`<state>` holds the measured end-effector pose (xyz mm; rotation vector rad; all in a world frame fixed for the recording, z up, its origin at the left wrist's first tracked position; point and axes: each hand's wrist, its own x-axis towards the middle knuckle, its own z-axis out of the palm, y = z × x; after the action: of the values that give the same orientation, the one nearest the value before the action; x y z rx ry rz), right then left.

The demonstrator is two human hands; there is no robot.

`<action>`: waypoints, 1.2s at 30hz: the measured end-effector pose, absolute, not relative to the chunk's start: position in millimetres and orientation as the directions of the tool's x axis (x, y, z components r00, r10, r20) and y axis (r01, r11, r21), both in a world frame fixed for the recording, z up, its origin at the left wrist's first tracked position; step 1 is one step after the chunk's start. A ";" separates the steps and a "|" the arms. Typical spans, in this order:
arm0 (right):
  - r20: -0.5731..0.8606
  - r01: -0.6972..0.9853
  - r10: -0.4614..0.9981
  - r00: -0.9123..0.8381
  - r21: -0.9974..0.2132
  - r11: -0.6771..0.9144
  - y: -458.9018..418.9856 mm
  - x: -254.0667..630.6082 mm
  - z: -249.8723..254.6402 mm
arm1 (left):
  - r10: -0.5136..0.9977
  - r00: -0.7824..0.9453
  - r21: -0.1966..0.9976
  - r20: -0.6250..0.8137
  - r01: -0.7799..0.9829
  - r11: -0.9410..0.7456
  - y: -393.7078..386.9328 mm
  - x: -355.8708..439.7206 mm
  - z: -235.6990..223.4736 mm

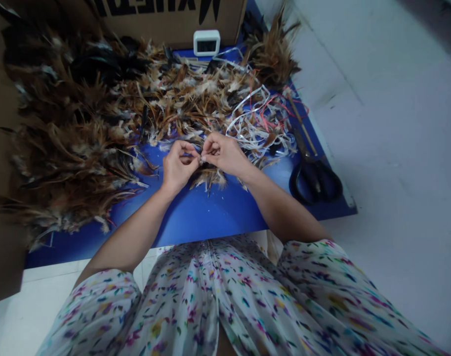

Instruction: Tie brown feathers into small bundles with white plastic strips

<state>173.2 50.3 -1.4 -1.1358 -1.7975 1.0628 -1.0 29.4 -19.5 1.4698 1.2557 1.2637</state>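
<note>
My left hand (180,165) and my right hand (225,154) meet over the blue table, thumbs and forefingers pinched together. Between their tips is the end of a small feather, mostly hidden by the fingers. Just below lies a tuft of brown and pale feathers (210,178); whether it joins the held piece I cannot tell. Beyond both hands spreads a wide heap of loose brown feathers (184,99). White and red plastic strings (262,118) lie tangled to the right of my right hand.
Black-handled scissors (316,180) rest at the table's right side, close to a thin stick (303,123). Bundled feathers (73,168) cover the left side; another bunch (273,52) is at the back right. A white digital clock-like device (206,43) stands before a cardboard box (166,24).
</note>
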 end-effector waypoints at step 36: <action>0.272 0.385 0.925 -0.265 -0.850 0.360 40.8 164.4 2.8 | 0.952 -0.053 0.945 0.303 0.144 -0.293 33.9 1.2 -33.8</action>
<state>164.4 40.8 2.8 -1.1495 -1.8222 0.8508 1.2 33.9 -33.8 1.5006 1.2077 1.4222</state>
